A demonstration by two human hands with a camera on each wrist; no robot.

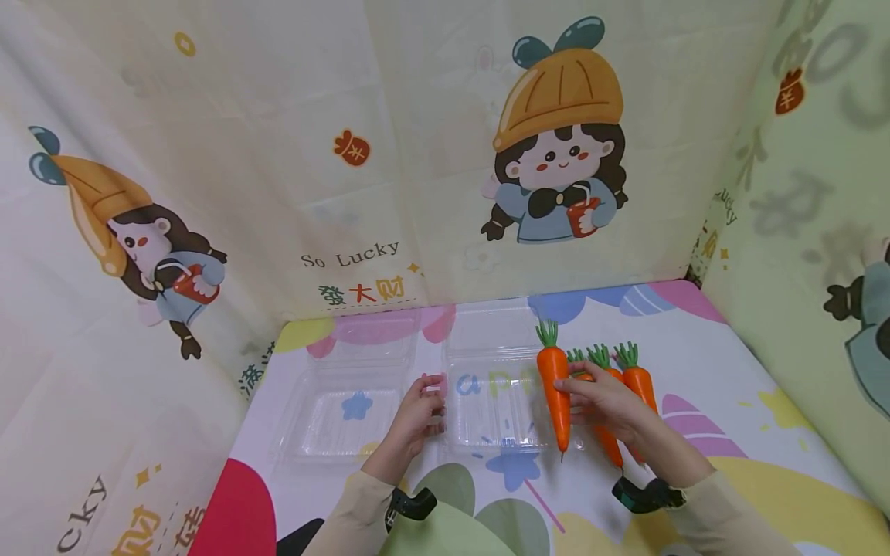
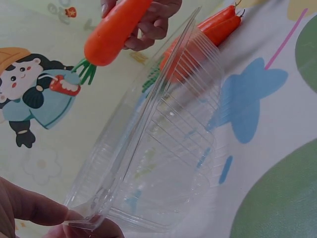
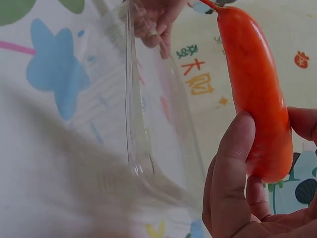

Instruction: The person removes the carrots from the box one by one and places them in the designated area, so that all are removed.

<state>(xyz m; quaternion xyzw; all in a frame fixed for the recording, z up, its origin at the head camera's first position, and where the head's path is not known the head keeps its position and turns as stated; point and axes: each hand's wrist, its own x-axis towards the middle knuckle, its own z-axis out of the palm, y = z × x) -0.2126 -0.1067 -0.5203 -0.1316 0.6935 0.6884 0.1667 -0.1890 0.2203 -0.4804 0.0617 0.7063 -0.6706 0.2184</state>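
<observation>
My right hand (image 1: 615, 400) holds an orange toy carrot (image 1: 554, 382) with a green top, its tip hanging down, over the right edge of a clear plastic clamshell box (image 1: 487, 436). In the right wrist view, thumb and fingers pinch the carrot (image 3: 257, 84) near its thick end. At the left side of that box is my left hand (image 1: 417, 417); the left wrist view has its fingers (image 2: 37, 204) pinching the corner of the box's rim (image 2: 143, 119). The box stands with its lid raised and lies under the carrot.
Several more carrots (image 1: 640, 382) lie right of the box, partly behind my right hand. A second open clear box (image 1: 323, 440) stands to the left. Printed cloth hangs as a wall (image 1: 445, 193) along the back of the patterned table (image 1: 709, 371) and at both sides.
</observation>
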